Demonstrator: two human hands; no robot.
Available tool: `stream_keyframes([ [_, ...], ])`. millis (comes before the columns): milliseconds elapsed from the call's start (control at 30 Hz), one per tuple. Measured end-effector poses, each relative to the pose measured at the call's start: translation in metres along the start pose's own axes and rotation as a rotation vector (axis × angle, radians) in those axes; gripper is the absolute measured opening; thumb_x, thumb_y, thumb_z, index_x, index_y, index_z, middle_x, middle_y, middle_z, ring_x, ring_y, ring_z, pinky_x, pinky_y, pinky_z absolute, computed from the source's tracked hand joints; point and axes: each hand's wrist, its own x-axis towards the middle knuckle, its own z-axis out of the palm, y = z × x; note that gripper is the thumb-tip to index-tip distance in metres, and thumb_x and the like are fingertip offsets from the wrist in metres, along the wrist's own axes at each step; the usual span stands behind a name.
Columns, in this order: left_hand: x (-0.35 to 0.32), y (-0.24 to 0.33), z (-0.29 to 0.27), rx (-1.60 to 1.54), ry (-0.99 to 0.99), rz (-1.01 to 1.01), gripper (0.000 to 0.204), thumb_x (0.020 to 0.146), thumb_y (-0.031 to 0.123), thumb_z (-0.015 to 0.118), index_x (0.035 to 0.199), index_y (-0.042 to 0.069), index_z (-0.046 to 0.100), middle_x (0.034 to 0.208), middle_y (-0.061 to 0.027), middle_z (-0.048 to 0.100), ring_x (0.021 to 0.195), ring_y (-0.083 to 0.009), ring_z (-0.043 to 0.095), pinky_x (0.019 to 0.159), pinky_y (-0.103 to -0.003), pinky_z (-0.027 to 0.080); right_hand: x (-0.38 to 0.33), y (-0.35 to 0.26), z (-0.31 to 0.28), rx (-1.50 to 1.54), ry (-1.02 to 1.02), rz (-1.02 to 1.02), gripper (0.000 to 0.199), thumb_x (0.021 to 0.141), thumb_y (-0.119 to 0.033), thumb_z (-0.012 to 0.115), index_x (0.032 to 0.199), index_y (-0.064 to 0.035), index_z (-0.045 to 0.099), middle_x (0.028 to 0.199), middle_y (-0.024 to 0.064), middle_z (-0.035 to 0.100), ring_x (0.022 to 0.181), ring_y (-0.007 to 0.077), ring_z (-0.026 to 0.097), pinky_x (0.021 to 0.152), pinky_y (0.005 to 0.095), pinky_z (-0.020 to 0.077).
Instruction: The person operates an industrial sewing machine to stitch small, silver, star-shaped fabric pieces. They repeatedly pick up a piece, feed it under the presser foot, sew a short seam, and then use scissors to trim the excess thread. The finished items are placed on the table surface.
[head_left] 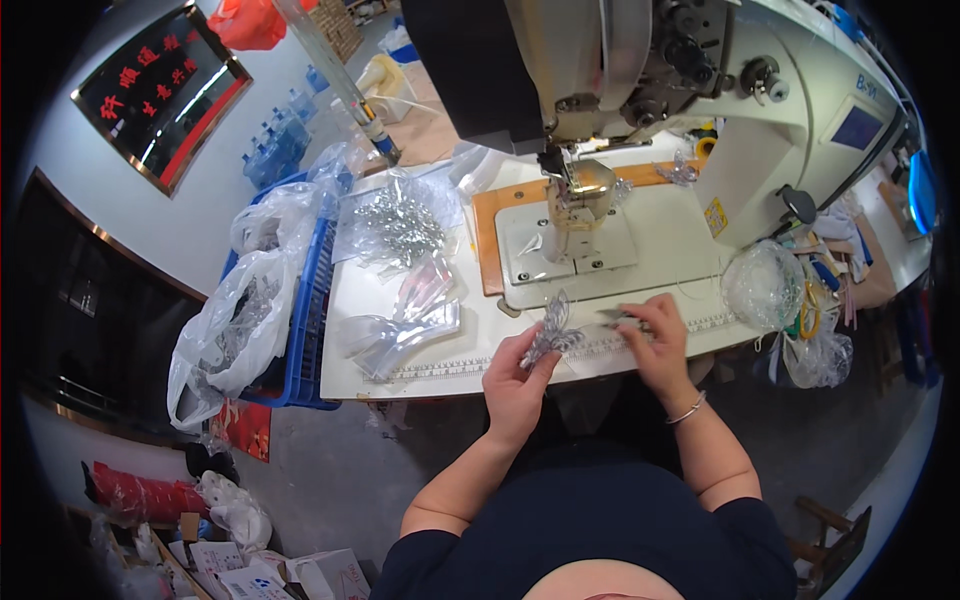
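Dark shirt (pixel 575 510) closest to camera. Left hand (pixel 510 392): thumb and fingers pinched shut on silver butterfly-shaped piece (pixel 553 335), held up above front edge of white surface (pixel 480 325), ahead of sewing machine (pixel 765 150). Right hand (pixel 660 348), bracelet (pixel 687 408) at wrist, just right of the piece: fingers curled nearly closed around small dark item (pixel 615 317), too blurred to identify. Measuring strip (pixel 440 370) along front edge. Left on surface: clear plastic pieces (pixel 405 335), silver pile (pixel 400 228) behind them. Blue crate (pixel 318 330) beside surface, white plastic bag (pixel 215 345) over it.
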Motion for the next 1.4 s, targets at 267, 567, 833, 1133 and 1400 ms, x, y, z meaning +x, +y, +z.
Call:
stream_keyframes([
  [267, 0.033, -0.008, -0.028, 0.307, -0.129, 0.789, 0.021, 0.064, 0.001, 0.072, 0.069, 0.021, 0.070, 0.119, -0.0066, 0.054, 0.129, -0.0363, 0.032, 0.108, -0.049, 0.020, 0.022, 0.019, -0.015, -0.786, 0.219, -0.140, 0.020, 0.075, -0.022, 0.066, 0.091, -0.0100, 0.065, 0.094, 0.0081, 0.052, 0.091, 0.0257, 0.050, 0.079, 0.0360, 0.0371],
  [567, 0.027, -0.017, -0.020, 0.063, -0.093, 0.571, 0.035, 0.071, -0.002, 0.066, 0.099, 0.019, 0.064, 0.135, -0.0125, 0.039, 0.135, -0.0320, 0.018, 0.107, -0.043, 0.022, 0.011, -0.023, 0.029, 0.873, -0.657, 0.594, 0.022, 0.084, -0.012, 0.061, 0.101, 0.0020, 0.059, 0.085, 0.0024, 0.061, 0.078, 0.0079, 0.055, 0.073, 0.0230, 0.0452],
  [833, 0.005, -0.003, -0.037, -0.731, -0.202, -0.456, 0.039, 0.090, 0.013, 0.045, 0.126, -0.002, 0.040, 0.120, -0.0136, 0.051, 0.108, -0.0228, 0.052, 0.092, -0.039, 0.044, 0.007, -0.029, 0.039, 0.753, -0.554, 0.510, 0.028, 0.083, -0.007, 0.063, 0.108, 0.0029, 0.058, 0.090, 0.0046, 0.064, 0.081, 0.0084, 0.059, 0.073, 0.0218, 0.0484],
  [1133, 0.000, 0.010, -0.033, -0.584, -0.106, -0.480, 0.032, 0.089, 0.012, 0.052, 0.117, -0.004, 0.051, 0.108, -0.0117, 0.058, 0.097, -0.0188, 0.058, 0.083, -0.034, 0.049, 0.016, -0.036, 0.038, 0.682, -0.631, 0.486, 0.028, 0.083, -0.006, 0.062, 0.108, 0.0031, 0.058, 0.088, 0.0054, 0.064, 0.080, 0.0086, 0.059, 0.072, 0.0229, 0.0488],
  [1400, 0.001, 0.007, -0.043, -0.756, -0.150, -0.528, 0.039, 0.090, 0.020, 0.046, 0.120, -0.006, 0.046, 0.109, -0.0132, 0.058, 0.100, -0.0215, 0.058, 0.087, -0.039, 0.048, 0.020, -0.031, 0.044, 0.653, -0.684, 0.490, 0.026, 0.083, -0.007, 0.062, 0.106, 0.0034, 0.059, 0.086, 0.0047, 0.064, 0.077, 0.0084, 0.059, 0.069, 0.0230, 0.0487],
])
